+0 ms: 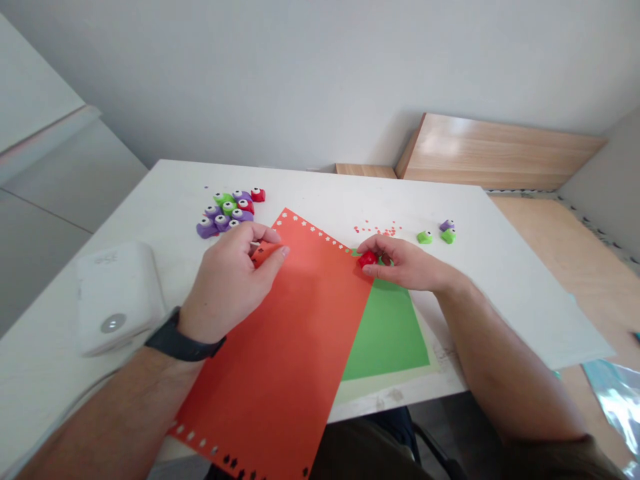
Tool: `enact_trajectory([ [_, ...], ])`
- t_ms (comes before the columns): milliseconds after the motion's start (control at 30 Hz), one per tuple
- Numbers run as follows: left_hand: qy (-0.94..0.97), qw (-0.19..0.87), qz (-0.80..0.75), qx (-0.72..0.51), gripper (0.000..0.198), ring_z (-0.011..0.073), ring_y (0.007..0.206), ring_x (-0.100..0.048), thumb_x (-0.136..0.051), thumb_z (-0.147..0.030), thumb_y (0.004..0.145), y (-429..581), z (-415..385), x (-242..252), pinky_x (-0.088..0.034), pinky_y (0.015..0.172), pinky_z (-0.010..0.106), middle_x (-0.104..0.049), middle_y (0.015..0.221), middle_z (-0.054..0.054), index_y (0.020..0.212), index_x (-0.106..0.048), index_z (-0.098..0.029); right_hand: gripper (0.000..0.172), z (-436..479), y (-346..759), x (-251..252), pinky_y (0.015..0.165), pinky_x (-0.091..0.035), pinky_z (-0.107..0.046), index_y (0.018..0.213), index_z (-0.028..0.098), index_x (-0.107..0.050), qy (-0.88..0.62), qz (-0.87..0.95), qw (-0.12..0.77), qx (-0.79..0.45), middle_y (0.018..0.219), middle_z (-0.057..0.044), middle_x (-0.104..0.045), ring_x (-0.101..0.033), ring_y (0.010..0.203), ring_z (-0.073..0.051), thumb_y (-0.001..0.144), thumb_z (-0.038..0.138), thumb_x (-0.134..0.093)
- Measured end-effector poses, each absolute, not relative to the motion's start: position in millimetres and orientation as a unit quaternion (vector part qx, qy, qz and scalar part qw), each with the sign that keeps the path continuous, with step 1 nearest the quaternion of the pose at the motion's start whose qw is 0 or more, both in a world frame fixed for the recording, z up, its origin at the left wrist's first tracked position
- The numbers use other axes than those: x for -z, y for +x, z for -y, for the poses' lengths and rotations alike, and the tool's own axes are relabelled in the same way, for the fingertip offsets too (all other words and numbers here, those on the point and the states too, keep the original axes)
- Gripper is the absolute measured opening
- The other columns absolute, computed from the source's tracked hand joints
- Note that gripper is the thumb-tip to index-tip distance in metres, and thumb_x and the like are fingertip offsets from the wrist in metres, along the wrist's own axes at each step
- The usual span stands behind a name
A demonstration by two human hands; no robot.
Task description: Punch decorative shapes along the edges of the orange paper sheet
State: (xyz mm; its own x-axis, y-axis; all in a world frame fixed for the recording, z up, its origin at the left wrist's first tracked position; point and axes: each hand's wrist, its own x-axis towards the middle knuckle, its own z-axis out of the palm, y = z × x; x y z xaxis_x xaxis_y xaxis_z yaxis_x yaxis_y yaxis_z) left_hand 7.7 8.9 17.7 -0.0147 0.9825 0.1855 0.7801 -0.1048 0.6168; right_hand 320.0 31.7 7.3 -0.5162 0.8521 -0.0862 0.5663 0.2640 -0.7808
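An orange sheet of paper [285, 333] lies tilted across the table, with small shaped holes along its top and bottom edges. My left hand [237, 270] pinches its left edge near the top, bending the paper up a little. At the sheet's right corner, my right hand [407, 260] grips a small red craft punch [367, 259] between thumb and fingers. The punch sits against the paper's edge; whether the paper is inside its slot I cannot tell. Under the orange sheet is a green sheet [387, 333], partly covered.
Several purple, green and red punches [227, 210] cluster at the back left. Two green punches and a purple punch [447, 226] stand at the right. Orange paper bits [383, 229] lie behind my right hand. A white box-shaped device [120, 297] with a cable is at the left.
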Motion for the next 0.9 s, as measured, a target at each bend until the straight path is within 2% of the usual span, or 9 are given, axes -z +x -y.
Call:
enact_trajectory([
  [133, 0.683, 0.164, -0.648, -0.295, 0.024, 0.0167, 0.073, -0.063, -0.066, -0.043, 0.086, 7.5, -9.3, -16.8, -0.046, 0.068, 0.029, -0.073, 0.094, 0.000, 0.103, -0.064, -0.026, 0.034, -32.0, 318.7, 0.1, 0.076, -0.049, -0.031, 0.117, 0.022, -0.065, -0.469, 0.773, 0.175, -0.389, 0.093, -0.001, -0.068, -0.061, 0.080, -0.016, 0.086, 0.035, -0.073],
  [367, 0.687, 0.170, -0.638, -0.303, 0.023, 0.0154, 0.073, -0.062, -0.066, -0.042, 0.089, 7.3, -9.2, -16.5, -0.046, 0.071, 0.029, -0.074, 0.096, -0.001, 0.103, -0.063, -0.025, 0.032, -32.3, 317.6, 0.3, 0.074, -0.048, -0.030, 0.117, 0.021, -0.065, -0.476, 0.768, 0.190, -0.383, 0.092, -0.002, -0.069, -0.061, 0.080, -0.017, 0.090, 0.037, -0.068],
  [667, 0.691, 0.177, -0.617, -0.332, 0.020, 0.0141, 0.075, -0.064, -0.069, -0.039, 0.089, 8.3, -8.7, -14.9, -0.048, 0.074, 0.028, -0.074, 0.097, -0.002, 0.102, -0.062, -0.026, 0.039, -32.8, 321.0, -4.5, 0.079, -0.049, -0.033, 0.123, 0.020, -0.065, -0.471, 0.775, 0.175, -0.384, 0.097, -0.004, -0.072, -0.064, 0.084, -0.018, 0.088, 0.036, -0.070],
  [900, 0.692, 0.184, -0.611, -0.338, 0.019, 0.0138, 0.075, -0.063, -0.068, -0.038, 0.089, 7.9, -7.9, -14.8, -0.048, 0.073, 0.028, -0.074, 0.098, -0.002, 0.103, -0.062, -0.026, 0.041, -33.4, 323.1, -7.0, 0.075, -0.048, -0.030, 0.125, 0.019, -0.064, -0.472, 0.772, 0.163, -0.393, 0.094, -0.003, -0.070, -0.061, 0.081, -0.017, 0.088, 0.037, -0.069],
])
